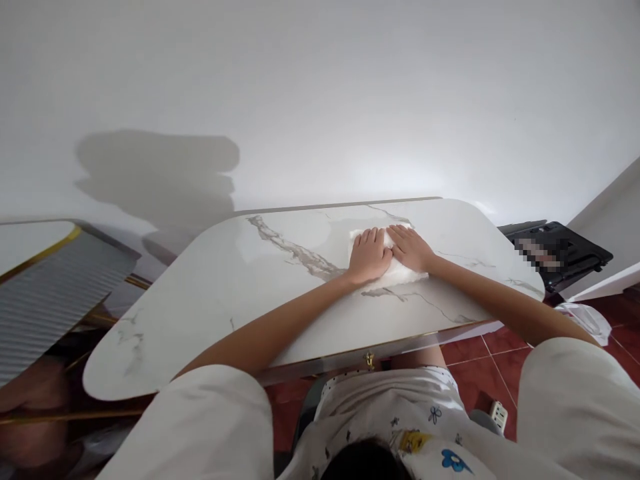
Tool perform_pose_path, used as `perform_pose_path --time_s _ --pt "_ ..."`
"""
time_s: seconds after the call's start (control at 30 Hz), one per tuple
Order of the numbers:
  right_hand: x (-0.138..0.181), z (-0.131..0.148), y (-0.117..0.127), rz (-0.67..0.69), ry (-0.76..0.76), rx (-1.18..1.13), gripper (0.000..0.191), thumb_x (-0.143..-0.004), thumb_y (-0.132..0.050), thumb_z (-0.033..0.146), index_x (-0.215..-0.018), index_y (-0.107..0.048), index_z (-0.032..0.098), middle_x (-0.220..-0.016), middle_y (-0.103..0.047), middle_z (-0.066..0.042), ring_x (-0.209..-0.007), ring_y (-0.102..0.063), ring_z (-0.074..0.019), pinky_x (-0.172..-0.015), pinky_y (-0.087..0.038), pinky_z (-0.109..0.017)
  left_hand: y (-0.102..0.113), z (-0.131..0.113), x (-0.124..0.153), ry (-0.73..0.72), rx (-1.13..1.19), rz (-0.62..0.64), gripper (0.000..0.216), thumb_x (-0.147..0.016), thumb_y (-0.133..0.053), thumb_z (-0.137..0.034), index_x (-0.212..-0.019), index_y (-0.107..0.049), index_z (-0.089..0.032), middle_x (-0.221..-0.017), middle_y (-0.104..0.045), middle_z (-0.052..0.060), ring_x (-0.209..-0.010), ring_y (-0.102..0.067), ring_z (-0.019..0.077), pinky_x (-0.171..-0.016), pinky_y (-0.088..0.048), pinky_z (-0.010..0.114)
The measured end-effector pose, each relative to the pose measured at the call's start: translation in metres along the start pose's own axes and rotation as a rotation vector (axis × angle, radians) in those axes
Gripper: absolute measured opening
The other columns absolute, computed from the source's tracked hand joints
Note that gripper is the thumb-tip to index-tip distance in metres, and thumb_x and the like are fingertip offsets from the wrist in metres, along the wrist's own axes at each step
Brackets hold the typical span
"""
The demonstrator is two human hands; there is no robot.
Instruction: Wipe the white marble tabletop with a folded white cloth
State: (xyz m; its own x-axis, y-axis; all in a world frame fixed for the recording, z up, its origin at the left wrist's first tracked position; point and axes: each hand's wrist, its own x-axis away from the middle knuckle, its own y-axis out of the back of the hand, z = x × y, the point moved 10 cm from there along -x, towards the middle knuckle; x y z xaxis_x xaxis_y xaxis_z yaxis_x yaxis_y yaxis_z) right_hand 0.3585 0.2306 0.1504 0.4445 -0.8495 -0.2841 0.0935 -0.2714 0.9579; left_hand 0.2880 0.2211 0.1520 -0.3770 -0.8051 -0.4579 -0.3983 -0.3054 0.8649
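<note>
A white, soft-looking sheet (403, 275), either a cloth or a paper towel, is spread on the marble-patterned white table top (210, 293). My left hand (371, 256) lies palm down on its left part, fingers stretched toward the wall. Over the upper right part rests my right hand (411, 248), also palm down, its fingers laid out to the left. The two hands meet near the thumbs. Both palms are hidden, and so is the part of the sheet under them.
Behind the table rises a white wall (320, 100). A second table (35, 243) with a gold edge and ribbed grey side stands at left. At right are a black case (575, 247) and a white plastic bag (590, 320). A power strip (499, 417) lies on the red-tiled floor (480, 357).
</note>
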Motion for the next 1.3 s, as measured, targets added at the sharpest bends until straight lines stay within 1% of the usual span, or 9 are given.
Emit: perform_pose_path --time_s 0.17,0.3,0.47,0.6,0.73,0.87,1.0,1.13,1.3 --pt "0.045 0.041 0.006 0.048 0.026 0.003 0.058 -0.092 -0.031 0.026 -0.145 -0.036 0.003 -0.152 -0.037 -0.016 -0.142 -0.030 -0.0280 -0.116 -0.024 -0.047 0.008 -0.013 0.053 0.047 -0.035 0.080 0.053 -0.090 -0.035 -0.024 -0.139 -0.040 -0.006 -0.146 -0.043 0.018 -0.136 -0.035 0.0312 -0.113 -0.026 0.048" --pt "0.073 0.056 0.013 0.029 0.034 -0.005 0.057 -0.092 -0.032 0.028 -0.145 -0.037 0.007 -0.152 -0.037 -0.014 -0.142 -0.030 -0.0265 -0.116 -0.024 -0.047 0.015 -0.030 0.079 0.023 -0.035 0.104 0.054 -0.089 -0.034 -0.025 -0.139 -0.040 -0.005 -0.147 -0.041 0.019 -0.136 -0.035 0.0321 -0.113 -0.026 0.050" --pt "0.112 0.055 0.025 0.039 0.009 -0.021 0.057 -0.093 -0.030 0.029 -0.146 -0.036 0.008 -0.152 -0.037 -0.014 -0.143 -0.029 -0.0266 -0.116 -0.025 -0.049 0.023 -0.066 0.095 -0.040 -0.034 0.108 0.055 -0.087 -0.035 -0.024 -0.137 -0.043 -0.004 -0.142 -0.046 0.021 -0.132 -0.040 0.0334 -0.113 -0.023 0.056" --pt "0.139 0.032 0.033 0.032 -0.035 0.006 0.058 -0.094 -0.030 0.031 -0.148 -0.034 0.013 -0.153 -0.036 -0.012 -0.143 -0.028 -0.0263 -0.115 -0.028 -0.050 0.018 -0.097 0.090 -0.109 0.017 0.125 0.056 -0.087 -0.037 -0.027 -0.137 -0.043 -0.003 -0.143 -0.045 0.022 -0.132 -0.039 0.0349 -0.112 -0.024 0.055" --pt "0.140 -0.007 0.032 0.020 -0.090 0.049 0.059 -0.093 -0.029 0.033 -0.150 -0.031 0.017 -0.153 -0.037 -0.010 -0.142 -0.030 -0.0273 -0.113 -0.031 -0.051 0.006 -0.116 0.063 -0.185 0.077 0.118 0.054 -0.087 -0.036 -0.028 -0.136 -0.045 -0.006 -0.139 -0.048 0.021 -0.127 -0.042 0.0346 -0.110 -0.026 0.054" --pt "0.109 -0.047 0.027 0.023 -0.088 0.073 0.059 -0.093 -0.028 0.030 -0.149 -0.031 0.014 -0.152 -0.038 -0.012 -0.141 -0.031 -0.0290 -0.111 -0.031 -0.053 -0.008 -0.113 0.020 -0.192 0.090 0.089 0.051 -0.088 -0.034 -0.026 -0.134 -0.043 -0.005 -0.135 -0.050 0.020 -0.124 -0.043 0.0329 -0.109 -0.026 0.053" --pt "0.059 -0.080 0.022 0.029 -0.022 0.027 0.057 -0.093 -0.027 0.031 -0.146 -0.036 0.012 -0.151 -0.040 -0.013 -0.140 -0.033 -0.0287 -0.112 -0.029 -0.051 -0.023 -0.095 -0.029 -0.124 0.080 0.085 0.049 -0.090 -0.034 -0.026 -0.134 -0.042 -0.006 -0.135 -0.049 0.020 -0.125 -0.041 0.0333 -0.109 -0.025 0.054" --pt "0.006 -0.108 0.016 0.007 0.044 -0.021 0.055 -0.092 -0.028 0.030 -0.143 -0.041 0.013 -0.148 -0.044 -0.013 -0.137 -0.037 -0.0276 -0.110 -0.032 -0.050 -0.036 -0.070 -0.077 -0.052 0.091 0.083 0.046 -0.092 -0.034 -0.028 -0.132 -0.044 -0.008 -0.131 -0.051 0.019 -0.123 -0.042 0.0335 -0.107 -0.026 0.055" --pt "-0.053 -0.140 0.007 -0.039 0.054 -0.048 0.051 -0.091 -0.033 0.029 -0.139 -0.047 0.018 -0.144 -0.049 -0.010 -0.135 -0.041 -0.0271 -0.110 -0.034 -0.049 -0.047 -0.036 -0.129 -0.005 0.134 0.025 0.045 -0.092 -0.036 -0.028 -0.131 -0.046 -0.010 -0.130 -0.053 0.017 -0.124 -0.042 0.0317 -0.108 -0.025 0.053"
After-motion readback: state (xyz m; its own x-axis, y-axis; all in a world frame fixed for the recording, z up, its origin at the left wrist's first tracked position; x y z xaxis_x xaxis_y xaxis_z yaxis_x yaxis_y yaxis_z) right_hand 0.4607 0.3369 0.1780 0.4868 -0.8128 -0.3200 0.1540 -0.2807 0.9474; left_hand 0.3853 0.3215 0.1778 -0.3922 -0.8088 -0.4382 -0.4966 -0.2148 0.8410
